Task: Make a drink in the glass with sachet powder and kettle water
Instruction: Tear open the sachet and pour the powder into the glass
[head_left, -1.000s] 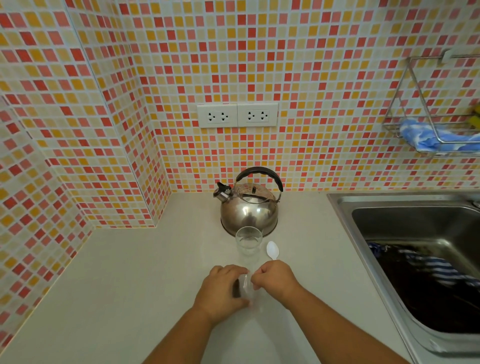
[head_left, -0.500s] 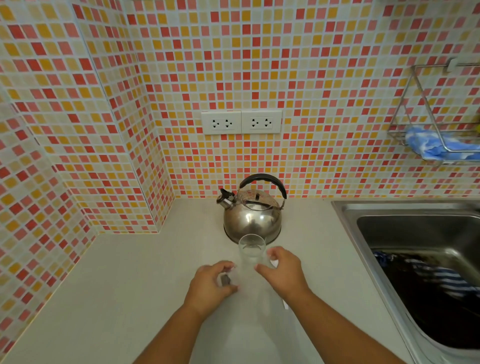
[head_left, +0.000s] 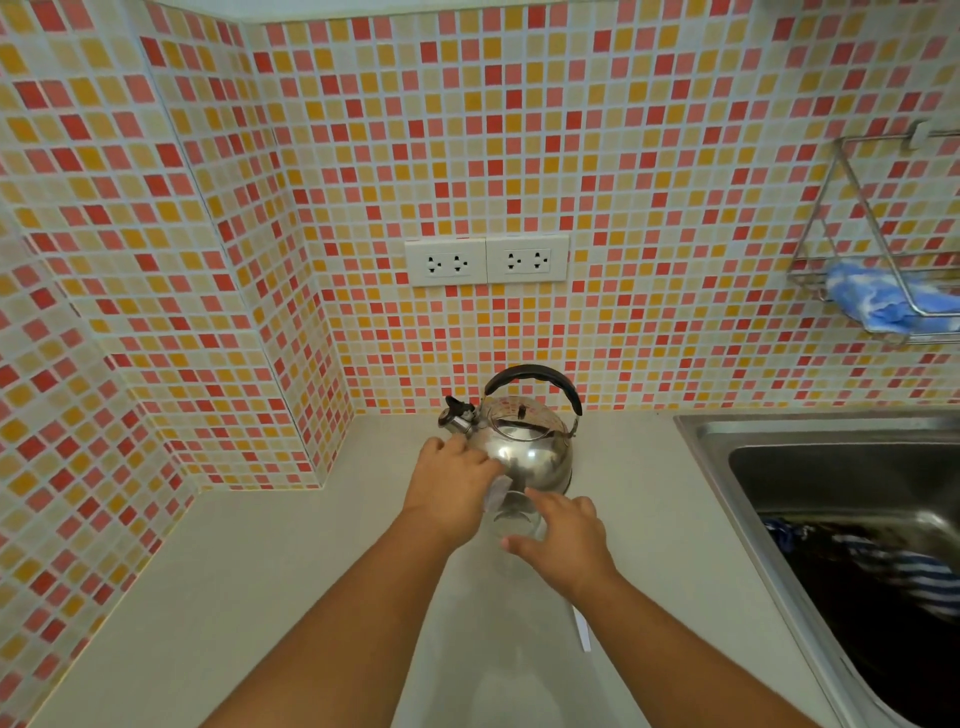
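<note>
A clear glass (head_left: 513, 514) stands on the pale counter just in front of the steel kettle (head_left: 527, 447) with its black handle. My left hand (head_left: 449, 491) pinches a small whitish sachet (head_left: 497, 493) and tips it over the glass rim. My right hand (head_left: 566, 543) wraps the glass from the right, thumb in front and fingers behind. A white plastic spoon (head_left: 582, 631) lies on the counter under my right wrist, mostly hidden. I cannot see any powder.
A steel sink (head_left: 727, 447) with a dark striped cloth (head_left: 893, 566) inside fills the right side. A wire rack (head_left: 878, 291) holding a blue cloth hangs on the tiled wall above it. Two sockets (head_left: 485, 260) sit above the kettle. A tiled wall corner (head_left: 311, 415) juts out at left.
Both hands have moved away from me to the glass. The left hand has raised the sachet over the rim, and the right hand has let go of the sachet and taken the glass.
</note>
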